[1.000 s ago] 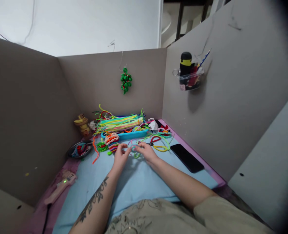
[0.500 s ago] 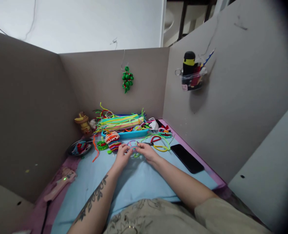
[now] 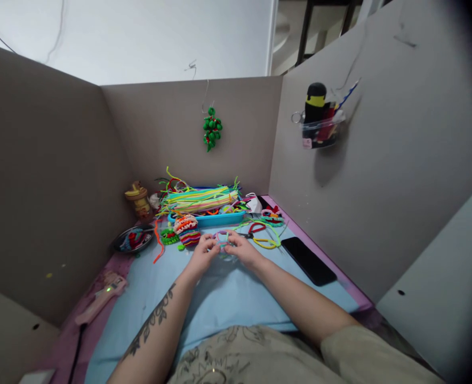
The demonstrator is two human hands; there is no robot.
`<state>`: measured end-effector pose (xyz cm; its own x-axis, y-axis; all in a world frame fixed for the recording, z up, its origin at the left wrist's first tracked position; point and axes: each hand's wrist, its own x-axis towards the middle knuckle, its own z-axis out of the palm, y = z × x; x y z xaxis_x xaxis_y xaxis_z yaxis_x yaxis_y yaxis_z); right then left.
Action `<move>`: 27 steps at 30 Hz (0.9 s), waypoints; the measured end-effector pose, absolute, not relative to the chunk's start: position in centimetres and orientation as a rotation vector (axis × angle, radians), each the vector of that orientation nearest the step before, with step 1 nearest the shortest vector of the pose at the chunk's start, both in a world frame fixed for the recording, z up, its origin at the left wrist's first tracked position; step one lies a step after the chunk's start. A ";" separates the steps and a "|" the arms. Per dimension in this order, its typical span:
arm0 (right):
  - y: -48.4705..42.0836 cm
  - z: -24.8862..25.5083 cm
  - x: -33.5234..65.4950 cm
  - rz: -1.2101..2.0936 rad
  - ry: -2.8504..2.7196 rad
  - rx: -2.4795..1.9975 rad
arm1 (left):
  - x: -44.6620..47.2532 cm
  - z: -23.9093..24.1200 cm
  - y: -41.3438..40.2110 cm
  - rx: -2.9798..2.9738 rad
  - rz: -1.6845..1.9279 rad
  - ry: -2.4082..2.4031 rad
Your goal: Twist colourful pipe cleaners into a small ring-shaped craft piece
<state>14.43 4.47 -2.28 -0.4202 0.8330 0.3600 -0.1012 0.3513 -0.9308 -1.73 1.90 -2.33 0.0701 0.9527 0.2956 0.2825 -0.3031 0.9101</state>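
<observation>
Holding a small pastel loop piece (image 3: 222,239), pinched at twelve o'clock above the tabletop (image 3: 143,280), between the left hand (image 3: 204,255) at its eight o'clock and the right hand (image 3: 244,250) at its four, touching both alike, with long axis too small to tell.

The desk (image 3: 65,349) is pink, with a blue sheet (image 3: 140,288) spread over most of it. A tray (image 3: 220,219) stands near the far edge, a cup (image 3: 140,201) at the far left corner, a bowl (image 3: 146,242) at the left edge and a glue gun (image 3: 102,303) nearer along that edge. A phone (image 3: 308,261) lies by the right edge, an orange strand (image 3: 158,244) beside the bowl.
</observation>
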 end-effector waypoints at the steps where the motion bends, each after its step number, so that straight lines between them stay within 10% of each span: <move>1: 4.4 -2.3 14.4 1.248 -1.647 -0.659 | -1.7 -2.3 1.9 1.663 1.254 1.239; 27: 4.2 -2.2 14.4 1.020 -1.715 -0.787 | -2.1 -2.8 2.6 1.677 1.344 1.351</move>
<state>14.37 4.19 -2.19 -0.3355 0.8520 0.4020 0.0532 0.4432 -0.8949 -2.07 2.62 -2.82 -0.0273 0.9415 0.3359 0.3410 -0.3071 0.8885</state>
